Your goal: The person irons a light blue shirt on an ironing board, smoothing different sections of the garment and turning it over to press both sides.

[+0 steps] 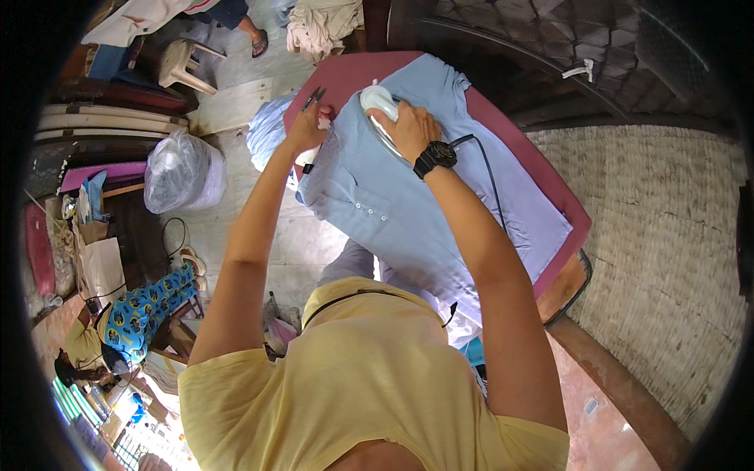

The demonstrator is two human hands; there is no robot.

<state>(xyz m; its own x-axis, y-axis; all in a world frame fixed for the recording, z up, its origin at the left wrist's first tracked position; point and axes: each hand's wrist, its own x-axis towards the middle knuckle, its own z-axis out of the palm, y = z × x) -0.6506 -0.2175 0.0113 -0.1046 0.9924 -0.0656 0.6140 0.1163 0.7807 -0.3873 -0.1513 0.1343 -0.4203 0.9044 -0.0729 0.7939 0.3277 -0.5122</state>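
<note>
A light blue shirt (345,169) with a buttoned placket lies spread over a maroon ironing board (567,210). My right hand (412,132) is closed round the handle of a white iron (378,96), which rests on the upper part of the shirt. The iron's dark cord (491,177) trails past my right wrist. At the board's left edge my left hand (308,129) is closed, with dark pointed thread snips (314,97) sticking out above it. Below its fingers shows a white object with a black tip (308,166), partly hidden; I cannot tell its kind.
Bunched pale blue cloth (269,129) hangs at the board's left side. A clear plastic bag (181,173) stands on the floor to the left, below a beige stool (184,67). Another person (141,322) is at lower left. A dark metal gate (565,63) lies beyond the board.
</note>
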